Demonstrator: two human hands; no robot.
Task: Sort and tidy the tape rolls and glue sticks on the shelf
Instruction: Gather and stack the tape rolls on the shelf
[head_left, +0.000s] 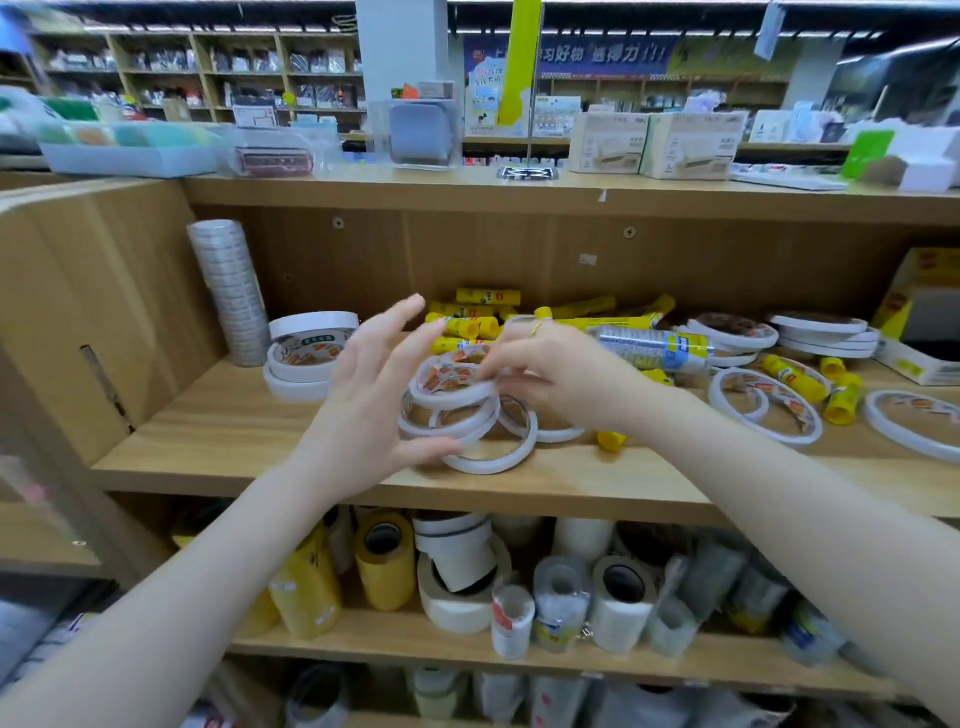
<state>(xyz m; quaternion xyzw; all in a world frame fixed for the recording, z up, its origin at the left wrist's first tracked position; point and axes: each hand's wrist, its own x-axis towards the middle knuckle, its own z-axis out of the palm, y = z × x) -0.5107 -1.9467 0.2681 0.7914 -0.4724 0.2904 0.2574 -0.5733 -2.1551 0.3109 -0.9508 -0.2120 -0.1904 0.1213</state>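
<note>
On the middle wooden shelf (260, 441), near its front edge, a loose pile of thin white tape rings with red-and-orange printed liners (457, 410) was being gathered between two hands. The top ring was pinched by the curled fingers of the right hand (545, 374), while the left hand (374, 405) was held spread, its thumb laid against the pile's lower edge and its other fingers lifted clear. A slip was judged likely: the rings were stacked askew and overlapping, so a lift by the top ring alone could have scattered the rest, and one ring lay close enough to the edge to be knocked off. Behind the pile, yellow glue sticks with printed labels (467, 325) were heaped in disorder and could have been rolled by a careless sweep. Neater white rolls (301, 358) were stacked to the left.
</note>
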